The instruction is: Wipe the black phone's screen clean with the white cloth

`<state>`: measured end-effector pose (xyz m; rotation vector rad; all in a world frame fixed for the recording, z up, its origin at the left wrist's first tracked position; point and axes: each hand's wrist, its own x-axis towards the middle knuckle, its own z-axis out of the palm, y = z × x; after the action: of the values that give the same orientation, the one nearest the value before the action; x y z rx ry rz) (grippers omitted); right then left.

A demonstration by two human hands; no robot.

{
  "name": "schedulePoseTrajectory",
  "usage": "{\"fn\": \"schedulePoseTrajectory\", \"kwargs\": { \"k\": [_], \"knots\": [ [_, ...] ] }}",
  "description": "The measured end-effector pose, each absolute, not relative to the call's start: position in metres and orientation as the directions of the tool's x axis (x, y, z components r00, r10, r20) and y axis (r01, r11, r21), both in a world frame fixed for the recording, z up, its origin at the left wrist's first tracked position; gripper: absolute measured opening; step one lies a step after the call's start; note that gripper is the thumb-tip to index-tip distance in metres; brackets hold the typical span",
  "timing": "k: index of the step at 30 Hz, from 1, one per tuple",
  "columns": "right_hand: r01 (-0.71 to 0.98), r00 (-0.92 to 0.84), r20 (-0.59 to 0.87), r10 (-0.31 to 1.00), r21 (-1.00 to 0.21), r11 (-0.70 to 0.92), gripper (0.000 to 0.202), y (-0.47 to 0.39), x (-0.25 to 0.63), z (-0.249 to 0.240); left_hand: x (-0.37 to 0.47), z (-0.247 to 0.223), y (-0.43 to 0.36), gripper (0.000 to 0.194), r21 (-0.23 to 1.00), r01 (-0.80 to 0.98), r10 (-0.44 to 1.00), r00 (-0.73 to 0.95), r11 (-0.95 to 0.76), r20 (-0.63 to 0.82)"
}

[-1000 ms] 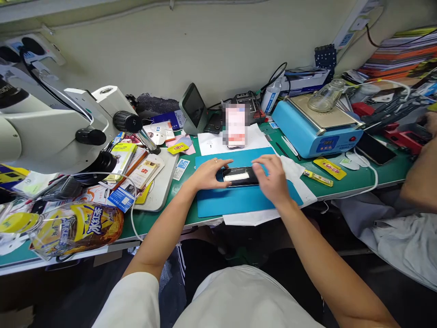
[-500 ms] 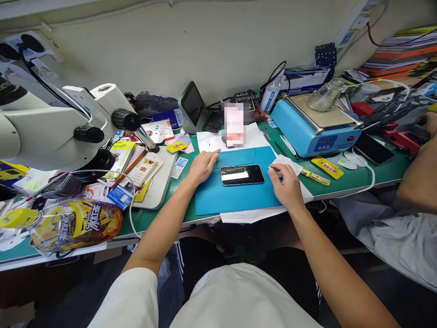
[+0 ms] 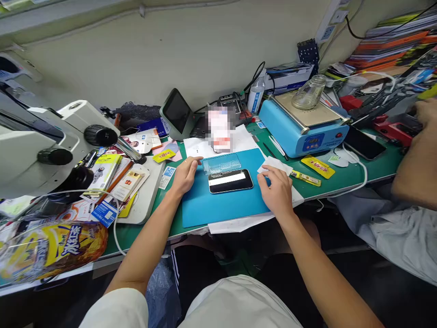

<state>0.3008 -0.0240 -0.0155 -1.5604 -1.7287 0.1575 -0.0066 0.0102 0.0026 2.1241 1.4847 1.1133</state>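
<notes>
A black-screened phone (image 3: 231, 181) lies face up on a blue mat (image 3: 218, 207), with a bright reflection along its screen. Just behind it, a clear phone-shaped sheet (image 3: 221, 163), like a screen protector, catches the light, its near edge close to the phone's far edge. At the sheet's left end is my left hand (image 3: 185, 175), thumb and index finger closed on its edge. My right hand (image 3: 277, 189) rests at the mat's right side, fingers loosely bent and apart, beside a white wipe (image 3: 277, 165); its fingertips reach the wipe's near edge.
A lit, blurred phone (image 3: 220, 130) stands behind the mat. To the right are a blue heating plate (image 3: 303, 127) bearing a glass jar (image 3: 309, 93), and yellow packets (image 3: 318, 166). Left are a microscope (image 3: 68, 141) and a drink bottle (image 3: 58, 250). Another person's arm (image 3: 416, 155) is far right.
The view has shifted, so the bench sits further left. The clear sheet, flat before, now shows bright reflections and appears tilted. My right hand's fingers have spread from a closer pinch.
</notes>
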Motion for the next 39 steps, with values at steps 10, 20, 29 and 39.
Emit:
{"fn": "schedulePoseTrajectory", "kwargs": {
  "k": [10,20,29,39],
  "knots": [
    [0.819,-0.083,0.428,0.900,-0.485,0.306,0.032,-0.025,0.308,-0.020,-0.002,-0.004,0.002,0.053,0.745,0.582,0.914,-0.004,-0.327,0.405],
    [0.810,-0.159,0.450,0.879,-0.450,0.377,0.035,-0.027,0.322,-0.030,-0.002,-0.016,-0.001,0.042,0.718,0.543,0.846,-0.028,-0.435,0.533],
    [0.790,-0.090,0.479,0.873,-0.499,0.355,0.034,-0.024,0.309,-0.021,-0.006,-0.012,0.002,0.042,0.686,0.560,0.843,0.043,-0.465,0.536],
    [0.854,-0.045,0.461,0.886,-0.443,0.273,0.034,-0.022,0.302,-0.025,-0.003,-0.007,0.005,0.044,0.700,0.577,0.880,0.070,-0.420,0.470]
  ]
}}
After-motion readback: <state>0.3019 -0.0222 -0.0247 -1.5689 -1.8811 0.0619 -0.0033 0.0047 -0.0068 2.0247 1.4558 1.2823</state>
